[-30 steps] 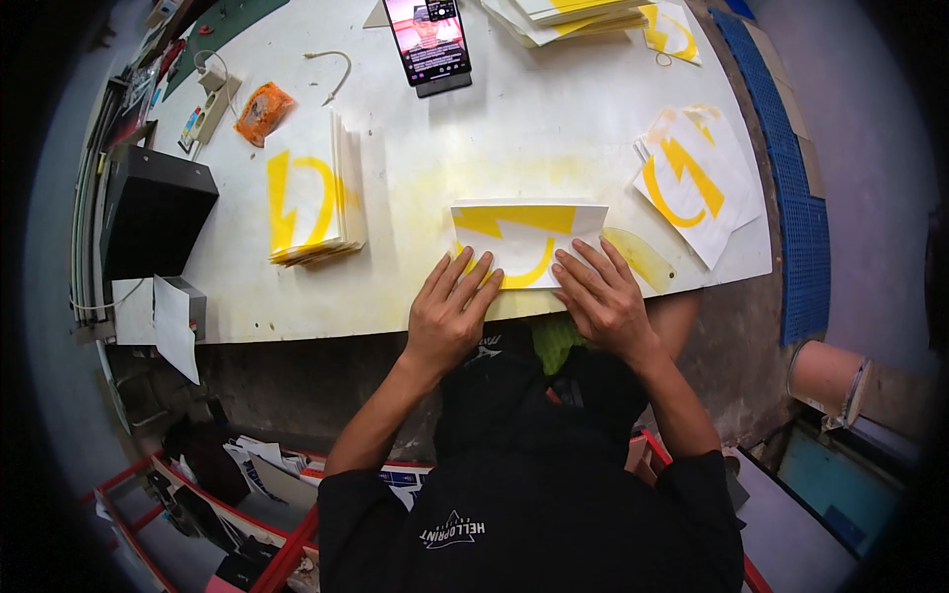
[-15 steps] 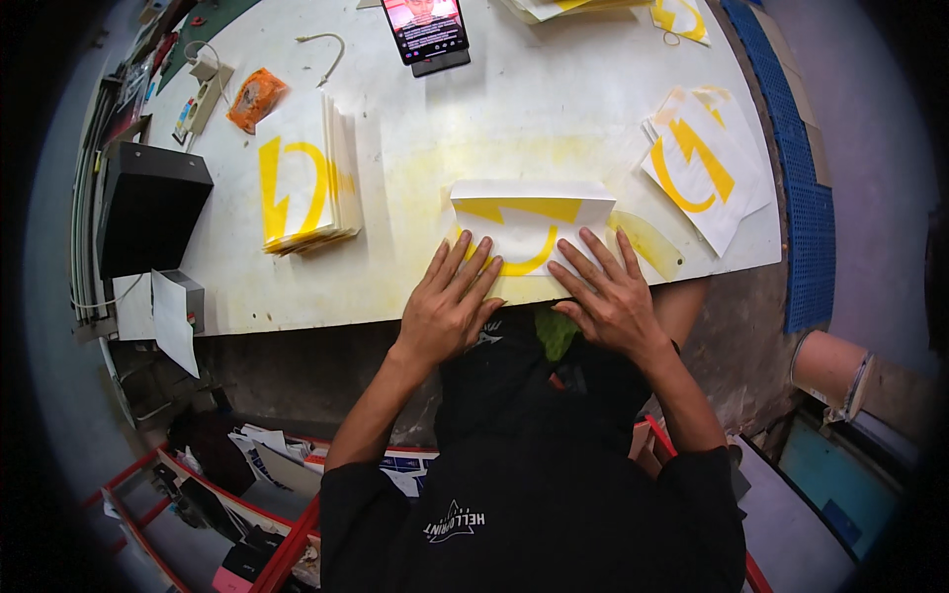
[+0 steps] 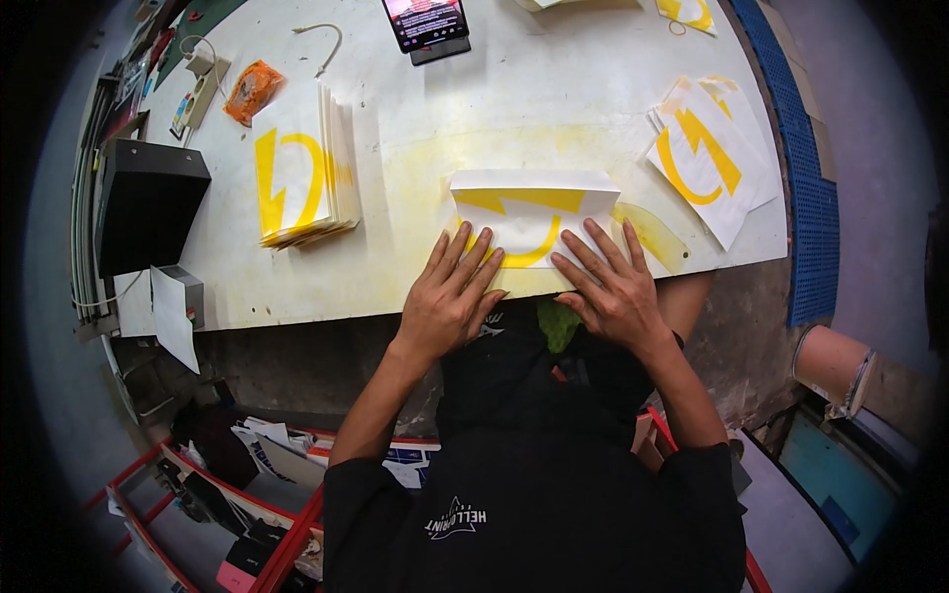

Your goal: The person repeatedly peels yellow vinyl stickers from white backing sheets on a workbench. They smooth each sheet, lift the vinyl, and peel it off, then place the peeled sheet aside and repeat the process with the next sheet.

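1. Worked sheet: a white paper sheet printed with a yellow bolt and arc lies at the near edge of the table, its far border raised as a white flap.
2. Left hand: released and flat, fingers spread over the sheet's left part, gripping nothing; the fingers cover some of the yellow arc.
3. Right hand: likewise released and flat on the sheet's right part, covering its near right corner. How firmly either hand presses cannot be told.
4. Partly hidden: a translucent yellow piece extends from beside the sheet's right edge; its kind is unclear. A green item below the table edge, between the hands, is also hard to identify.
5. Cut off above: a smartphone on a stand and a paper pile.
6. Flanking paper: an upright-edged stack of printed sheets at left; overlapping printed sheets at right.
7. Compared with one second ago: the flap shows as a broader white strip, and both thumbs lie farther from the sheet. The table sits higher in view, so less of the smartphone and paper pile appears.
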### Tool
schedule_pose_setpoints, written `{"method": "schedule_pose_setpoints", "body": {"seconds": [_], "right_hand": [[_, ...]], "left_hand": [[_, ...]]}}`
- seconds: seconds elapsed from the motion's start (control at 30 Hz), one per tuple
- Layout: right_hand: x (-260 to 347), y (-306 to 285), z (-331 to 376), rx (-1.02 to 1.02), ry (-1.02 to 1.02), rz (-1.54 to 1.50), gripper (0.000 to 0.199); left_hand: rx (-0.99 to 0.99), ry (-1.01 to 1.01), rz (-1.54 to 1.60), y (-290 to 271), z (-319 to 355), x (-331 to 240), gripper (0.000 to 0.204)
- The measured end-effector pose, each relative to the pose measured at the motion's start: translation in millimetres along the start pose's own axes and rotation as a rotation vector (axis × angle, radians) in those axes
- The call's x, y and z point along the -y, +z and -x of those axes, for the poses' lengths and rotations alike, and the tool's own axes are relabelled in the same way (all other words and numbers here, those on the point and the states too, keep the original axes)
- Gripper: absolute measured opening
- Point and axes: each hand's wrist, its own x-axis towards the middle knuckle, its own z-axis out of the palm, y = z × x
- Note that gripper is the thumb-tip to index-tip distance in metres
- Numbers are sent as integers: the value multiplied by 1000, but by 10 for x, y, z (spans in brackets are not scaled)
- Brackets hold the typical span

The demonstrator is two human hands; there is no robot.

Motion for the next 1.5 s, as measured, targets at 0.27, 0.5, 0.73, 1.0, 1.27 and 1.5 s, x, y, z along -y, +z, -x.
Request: {"method": "schedule_pose_setpoints", "body": {"seconds": [0.27, 0.5, 0.73, 1.0, 1.27, 1.5], "right_hand": [[-3, 15, 1, -7, -2, 3, 50], [24, 3, -14, -19, 14, -25, 48], [223, 91, -171, -211, 149, -77, 28], [352, 102, -361, -302, 230, -124, 22], [312, 133, -336, -299, 237, -160, 24], [313, 109, -346, -296, 236, -150, 23]], "left_hand": [[-3, 0, 2, 6, -6, 2, 51], [-24, -17, 42, -2, -17, -11, 50], [-260, -147, 19, 47, -196, -193, 26], [-383, -232, 16, 107, -289, -241, 15], [-302, -212, 138, 36, -165, -50, 25], [-291, -198, 115, 29, -165, -42, 27]]}}
